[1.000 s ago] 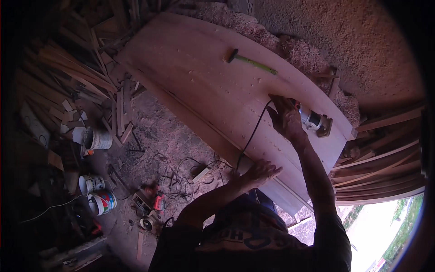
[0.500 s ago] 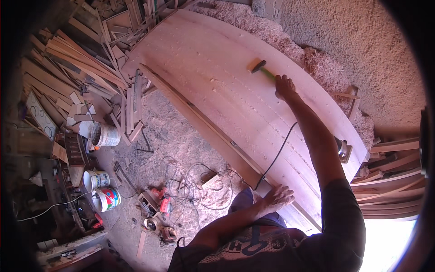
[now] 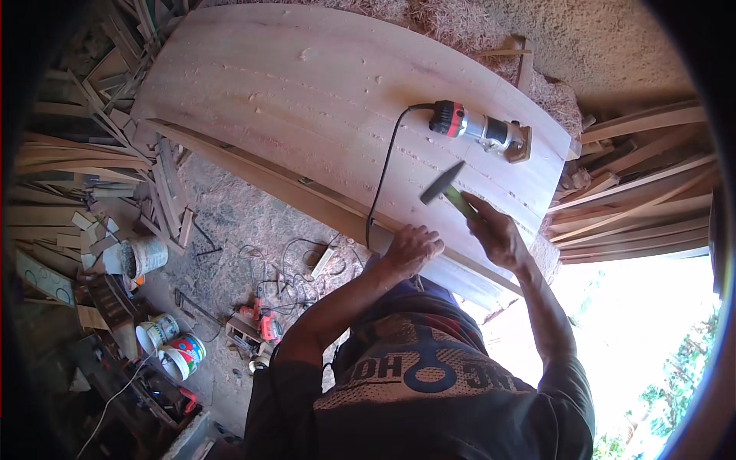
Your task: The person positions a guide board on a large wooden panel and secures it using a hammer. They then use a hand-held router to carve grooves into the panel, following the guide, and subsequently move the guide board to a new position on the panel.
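Observation:
My right hand (image 3: 493,234) grips a green-handled hammer (image 3: 442,182), raised over the large pale curved wooden panel (image 3: 307,69). At the panel's lower edge my left hand (image 3: 414,247) rests by a long wooden strip (image 3: 307,182), fingers curled; whatever is between them is too small to make out. A silver-and-black power tool with a red band (image 3: 479,132) lies on the panel above the hammer, its black cord (image 3: 382,176) running down past my left hand.
Stacked timber offcuts (image 3: 77,153) fill the left, long planks (image 3: 636,184) the right. Buckets (image 3: 182,354), a red power tool (image 3: 268,326) and tangled cords lie on the dusty floor (image 3: 215,192). A rough wall (image 3: 583,46) rises behind; bright outdoor light is at lower right.
My right hand left the power tool, took up the hammer from the panel and brought it down near my left hand. The view has shifted, bringing the whole power tool into sight.

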The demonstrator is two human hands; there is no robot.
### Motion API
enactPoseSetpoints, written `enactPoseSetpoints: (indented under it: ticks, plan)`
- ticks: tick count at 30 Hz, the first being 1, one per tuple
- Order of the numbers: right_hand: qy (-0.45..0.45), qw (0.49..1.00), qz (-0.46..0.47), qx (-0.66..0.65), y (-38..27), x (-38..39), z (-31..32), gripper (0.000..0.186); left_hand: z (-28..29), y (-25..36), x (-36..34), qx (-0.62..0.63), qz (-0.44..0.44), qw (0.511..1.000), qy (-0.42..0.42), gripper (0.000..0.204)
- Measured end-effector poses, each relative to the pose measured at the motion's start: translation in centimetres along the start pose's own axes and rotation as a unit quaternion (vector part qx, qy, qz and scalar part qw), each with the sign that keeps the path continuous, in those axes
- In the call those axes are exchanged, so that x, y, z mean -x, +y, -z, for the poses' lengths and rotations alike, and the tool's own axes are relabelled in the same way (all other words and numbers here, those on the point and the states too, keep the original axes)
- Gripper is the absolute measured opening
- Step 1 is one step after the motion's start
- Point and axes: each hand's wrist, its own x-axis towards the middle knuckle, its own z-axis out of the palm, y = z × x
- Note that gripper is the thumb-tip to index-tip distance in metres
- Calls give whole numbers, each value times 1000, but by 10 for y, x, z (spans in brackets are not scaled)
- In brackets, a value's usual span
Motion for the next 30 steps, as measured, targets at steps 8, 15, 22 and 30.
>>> enactPoseSetpoints:
  ticks: [8,15,22,30]
  plan:
    - [20,987,33,158,79,104,27,43,8,7,-6,-53,-56,991,107,10]
    - [17,985,72,159,113,117,25,48,11,13,-12,-38,-59,992,102,12]
    - [-12,981,94,172,117,111,25,48,14,13,-8,-83,-40,995,44,27]
    - [2,989,66,136,118,108,33,44,13,19,-12,-69,-48,994,75,20]
